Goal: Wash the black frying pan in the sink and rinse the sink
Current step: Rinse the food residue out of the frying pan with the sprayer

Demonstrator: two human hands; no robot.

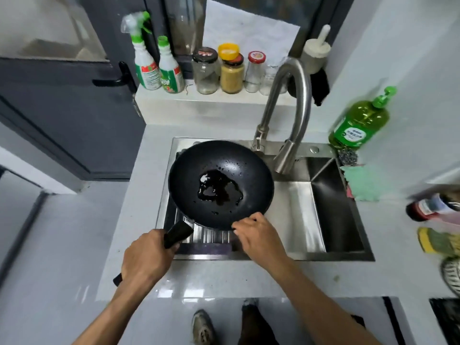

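The black frying pan (220, 181) sits over the left part of the steel sink (296, 210), with a dark oily puddle and droplets in its bowl. My left hand (146, 257) grips the pan's black handle at the sink's front left corner. My right hand (256, 232) pinches the pan's near rim with curled fingers. The steel faucet (290, 113) arches over the sink, its spout ending just right of the pan; no water runs from it.
A green dish soap bottle (361, 120), a steel scourer (347, 156) and a green cloth (364, 183) lie right of the sink. Spray bottles (146, 63) and jars (231, 70) line the back ledge. Bottles and a sponge (435, 241) sit at far right.
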